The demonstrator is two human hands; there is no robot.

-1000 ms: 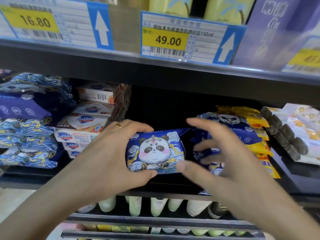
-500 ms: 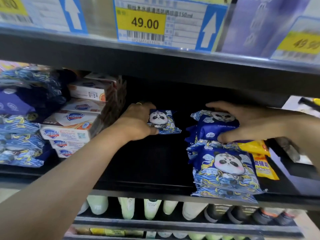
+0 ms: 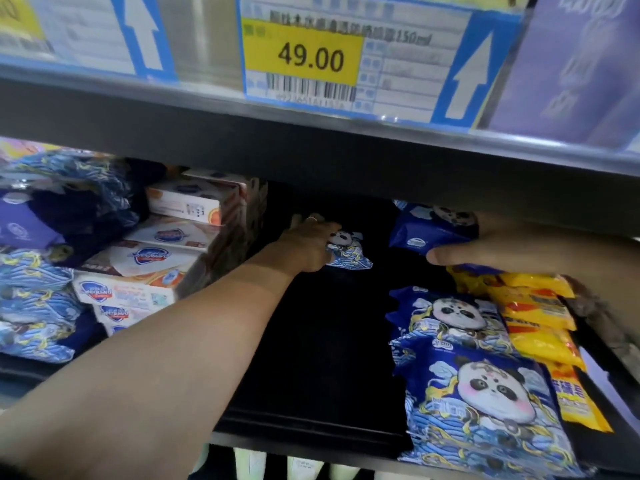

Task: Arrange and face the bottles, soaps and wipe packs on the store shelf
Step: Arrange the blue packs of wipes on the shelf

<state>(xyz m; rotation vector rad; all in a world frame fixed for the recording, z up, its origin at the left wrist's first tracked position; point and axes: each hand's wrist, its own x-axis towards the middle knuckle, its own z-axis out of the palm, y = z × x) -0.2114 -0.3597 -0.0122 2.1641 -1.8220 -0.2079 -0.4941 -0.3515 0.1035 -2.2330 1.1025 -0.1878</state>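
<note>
Deep at the back of the dark shelf (image 3: pixel 311 375), my left hand (image 3: pixel 304 245) grips a small blue panda wipe pack (image 3: pixel 348 252). My right hand (image 3: pixel 491 249) holds another blue panda wipe pack (image 3: pixel 426 232) at the top of the right-hand pile. Below it lie two more panda packs, one in the middle (image 3: pixel 450 317) and one at the front edge (image 3: pixel 485 407). Yellow packs (image 3: pixel 533 317) lie just right of that pile.
White soap boxes (image 3: pixel 145 261) are stacked left of the dark gap, with blue patterned wipe packs (image 3: pixel 34 292) further left. A price rail with a 49.00 tag (image 3: pixel 311 57) runs overhead. Pale bottles (image 3: pixel 304 467) show on the shelf below.
My left hand has pushed its panda pack further back into the shelf. My right hand has stayed on the top pack of the right pile. The view has moved closer.
</note>
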